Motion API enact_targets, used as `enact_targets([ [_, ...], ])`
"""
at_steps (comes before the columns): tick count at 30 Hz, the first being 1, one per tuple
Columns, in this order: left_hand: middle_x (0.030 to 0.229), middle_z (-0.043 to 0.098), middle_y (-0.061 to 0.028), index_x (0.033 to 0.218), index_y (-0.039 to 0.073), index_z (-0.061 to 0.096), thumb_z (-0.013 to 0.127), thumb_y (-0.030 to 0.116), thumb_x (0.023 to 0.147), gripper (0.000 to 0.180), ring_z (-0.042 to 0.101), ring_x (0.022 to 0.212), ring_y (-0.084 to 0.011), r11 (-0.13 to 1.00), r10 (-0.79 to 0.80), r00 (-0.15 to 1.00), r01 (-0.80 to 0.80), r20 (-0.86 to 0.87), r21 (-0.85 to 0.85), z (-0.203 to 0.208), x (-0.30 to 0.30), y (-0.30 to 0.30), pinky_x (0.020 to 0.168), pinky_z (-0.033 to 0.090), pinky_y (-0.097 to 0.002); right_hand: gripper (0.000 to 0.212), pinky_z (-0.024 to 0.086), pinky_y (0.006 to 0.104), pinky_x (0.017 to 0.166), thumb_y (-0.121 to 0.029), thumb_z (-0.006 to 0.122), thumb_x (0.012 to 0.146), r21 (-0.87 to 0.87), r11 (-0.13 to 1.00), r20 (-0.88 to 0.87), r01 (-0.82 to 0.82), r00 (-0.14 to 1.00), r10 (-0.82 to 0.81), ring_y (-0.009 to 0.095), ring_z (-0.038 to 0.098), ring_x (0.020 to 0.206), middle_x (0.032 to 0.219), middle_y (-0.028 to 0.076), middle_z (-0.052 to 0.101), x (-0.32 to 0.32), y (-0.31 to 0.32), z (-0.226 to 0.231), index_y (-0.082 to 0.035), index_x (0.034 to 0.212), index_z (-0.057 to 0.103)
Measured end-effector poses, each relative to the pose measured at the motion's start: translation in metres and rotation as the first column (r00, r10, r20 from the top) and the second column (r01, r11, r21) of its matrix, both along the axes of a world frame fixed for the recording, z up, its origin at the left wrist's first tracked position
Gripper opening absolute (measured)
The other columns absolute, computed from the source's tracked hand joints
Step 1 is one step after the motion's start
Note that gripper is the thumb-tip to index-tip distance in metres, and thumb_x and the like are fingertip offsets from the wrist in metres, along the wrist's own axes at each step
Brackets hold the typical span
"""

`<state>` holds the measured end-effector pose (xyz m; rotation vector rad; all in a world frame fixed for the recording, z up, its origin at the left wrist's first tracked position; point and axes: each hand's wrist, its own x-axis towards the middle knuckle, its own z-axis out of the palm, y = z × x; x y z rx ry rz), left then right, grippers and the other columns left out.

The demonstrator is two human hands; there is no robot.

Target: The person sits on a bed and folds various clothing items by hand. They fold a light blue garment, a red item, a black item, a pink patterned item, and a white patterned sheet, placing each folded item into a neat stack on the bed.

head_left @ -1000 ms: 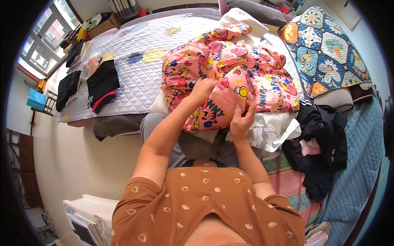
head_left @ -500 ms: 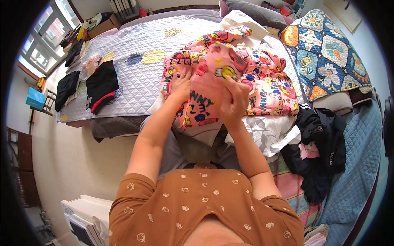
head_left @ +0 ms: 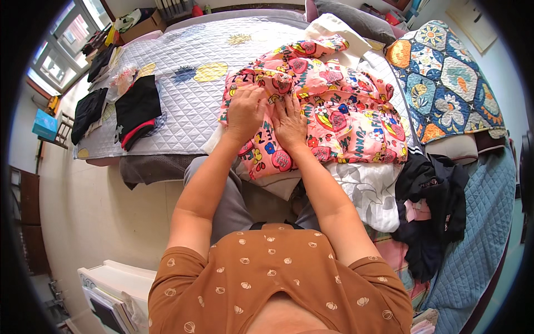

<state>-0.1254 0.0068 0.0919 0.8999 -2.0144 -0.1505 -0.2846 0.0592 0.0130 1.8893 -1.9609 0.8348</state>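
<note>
A pink cloth with colourful fruit, flower and letter prints lies rumpled over the near part of the bed, in folds and layers. My left hand is on its left part, fingers bent and closed on the fabric; the fingertips are partly hidden. Close beside it, my right hand rests flat on the cloth with the fingers stretched out. White fabric with grey leaf shapes hangs out from under the pink cloth at the bed's front edge.
Folded dark clothes lie on the white quilted bedspread at left. At right are a patterned quilt, a heap of black clothing and a blue quilted cover. A white shelf unit with books stands at lower left.
My right hand has let go of the raised fold of pink cloth, moved left and come down flat. The fold now lies lower. My left hand has shifted slightly and its fingers have bent.
</note>
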Motion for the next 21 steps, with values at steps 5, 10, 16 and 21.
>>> enact_targets([
  [5, 0.132, 0.056, -0.0229, 0.128, 0.000, 0.057, 0.070, 0.031, 0.086, 0.054, 0.053, 0.122, -0.0384, 0.994, 0.099, 0.995, -0.100, 0.032, 0.035, -0.024, -0.004, -0.007, 0.105, 0.041, -0.0463, 0.053, 0.046, 0.0428, 0.089, -0.015, 0.067, 0.082, -0.099, 0.995, 0.156, -0.021, 0.987, 0.036, 0.031, 0.054, 0.111, 0.120, 0.011, 0.053, 0.011, -0.002, 0.023, -0.017, 0.134, 0.059],
  [10, 0.140, 0.052, -0.0217, 0.132, 0.003, 0.057, 0.065, 0.019, 0.087, 0.049, 0.048, 0.131, -0.0377, 0.997, 0.074, 0.992, -0.073, -0.098, 0.016, -0.016, -0.003, 0.002, 0.111, 0.035, -0.0462, 0.050, 0.049, 0.0424, 0.075, 0.001, 0.064, 0.076, -0.247, 0.964, 0.297, -0.103, 0.939, 0.176, 0.029, 0.057, 0.086, 0.091, 0.008, 0.054, 0.003, -0.017, 0.040, -0.016, 0.123, 0.068],
  [16, 0.148, 0.047, -0.0120, 0.136, 0.009, 0.056, 0.056, 0.024, 0.093, 0.046, 0.034, 0.144, -0.0304, 0.999, -0.037, 0.975, 0.034, 0.220, 0.017, -0.016, -0.027, -0.011, 0.116, 0.022, -0.0568, 0.044, 0.053, 0.0409, 0.081, -0.005, 0.061, 0.081, -0.020, 1.000, 0.239, 0.021, 0.971, -0.016, 0.031, 0.061, 0.097, 0.105, 0.010, 0.061, -0.008, -0.032, 0.008, -0.019, 0.121, 0.069],
  [21, 0.165, 0.015, -0.0139, 0.152, 0.022, 0.041, 0.054, 0.047, 0.094, 0.064, 0.008, 0.153, -0.0342, 0.986, 0.018, 0.872, -0.097, 0.489, 0.136, -0.060, -0.033, -0.028, 0.117, 0.011, -0.0630, 0.021, 0.051, 0.0305, 0.069, -0.002, 0.057, 0.080, -0.178, 0.983, 0.721, -0.052, 0.673, 0.167, 0.016, 0.064, 0.075, 0.078, 0.006, 0.069, -0.054, -0.092, 0.035, -0.007, 0.090, 0.075],
])
